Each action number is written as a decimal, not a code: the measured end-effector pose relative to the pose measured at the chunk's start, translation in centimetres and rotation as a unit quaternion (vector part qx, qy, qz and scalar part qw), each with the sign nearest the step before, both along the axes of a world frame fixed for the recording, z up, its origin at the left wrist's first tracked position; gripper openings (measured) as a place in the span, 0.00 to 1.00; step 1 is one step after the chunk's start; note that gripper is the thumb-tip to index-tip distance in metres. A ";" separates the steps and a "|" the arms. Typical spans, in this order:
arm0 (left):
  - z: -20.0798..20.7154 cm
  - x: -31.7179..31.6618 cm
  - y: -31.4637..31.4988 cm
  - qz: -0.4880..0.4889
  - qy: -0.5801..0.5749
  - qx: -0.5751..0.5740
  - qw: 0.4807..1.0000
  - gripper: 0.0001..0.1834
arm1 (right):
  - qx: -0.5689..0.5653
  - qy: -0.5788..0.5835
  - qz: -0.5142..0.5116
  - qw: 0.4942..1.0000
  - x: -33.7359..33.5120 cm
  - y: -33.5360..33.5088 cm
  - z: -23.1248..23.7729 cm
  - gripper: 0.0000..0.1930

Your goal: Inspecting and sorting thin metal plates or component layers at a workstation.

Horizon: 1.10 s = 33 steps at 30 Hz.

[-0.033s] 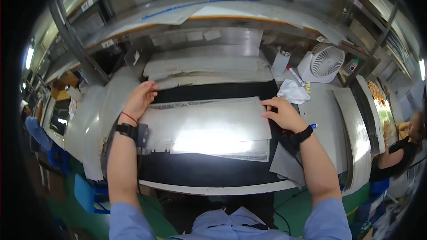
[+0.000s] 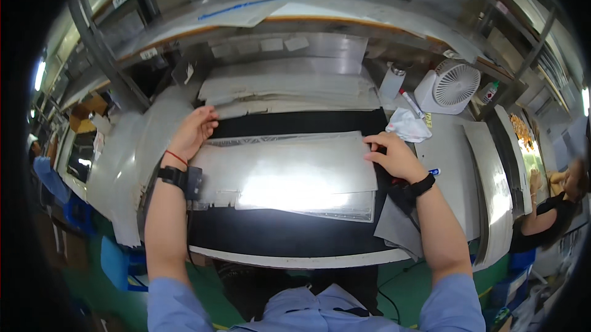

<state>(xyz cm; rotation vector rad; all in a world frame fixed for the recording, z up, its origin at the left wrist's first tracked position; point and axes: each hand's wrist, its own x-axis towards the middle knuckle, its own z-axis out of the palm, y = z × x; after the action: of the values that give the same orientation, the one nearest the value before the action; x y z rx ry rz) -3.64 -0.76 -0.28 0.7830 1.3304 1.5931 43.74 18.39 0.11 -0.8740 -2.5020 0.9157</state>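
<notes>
Nearest the person, a black mat [image 2: 271, 233] covers the middle of the workbench [image 2: 295, 261], reaching almost to its front edge. On the mat lies a stack of clear plastic sheets [image 2: 289, 175], spread flat and glaring under the light, its long sides parallel to the bench's front edge; the lower sheets stick out a little toward the front. A loose grey sheet [image 2: 400, 224] hangs off the mat's right front corner.

The left hand [image 2: 194, 132] rests at the stack's far left corner, fingers loosely curled and touching the top sheet's edge; it presses rather than grasps. A black band with a small device sits on that wrist, beside a thin red string. The right hand [image 2: 394, 156] lies on the stack's right edge, fingers bent down onto the top sheet near its far right corner; whether they pinch the edge or only press on it cannot be told.

Beyond the mat, toward the bench's back edge, more pale sheets [image 2: 289, 89] are piled. At the far right corner stand a crumpled white cloth [image 2: 409, 125], a red-capped marker [image 2: 409, 101], a white bottle [image 2: 392, 82] and a small white fan [image 2: 452, 85].
</notes>
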 end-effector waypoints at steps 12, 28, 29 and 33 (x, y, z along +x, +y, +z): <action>1.0 -0.5 -0.8 0.027 0.000 -0.012 1.000 0.16 | 0.007 0.052 -0.052 0.997 -0.8 -0.4 -0.2 0.18; 1.5 0.0 -0.7 0.010 0.010 -0.062 0.998 0.19 | -0.140 0.275 -0.139 0.941 -0.5 0.7 -1.1 0.06; 1.8 0.4 -0.7 0.002 0.002 -0.066 0.998 0.19 | -0.145 0.287 -0.147 0.935 -0.2 1.1 -1.3 0.06; 1.7 0.2 -1.0 -0.089 0.087 -0.126 0.984 0.18 | -0.187 0.319 -0.174 0.913 -0.2 1.1 -1.3 0.08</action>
<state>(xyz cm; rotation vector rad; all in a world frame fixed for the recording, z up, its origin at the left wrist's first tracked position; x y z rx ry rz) -3.41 -1.79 1.41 0.8714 1.5077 1.2094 43.56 19.52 -1.14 -0.9032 -1.5835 1.3122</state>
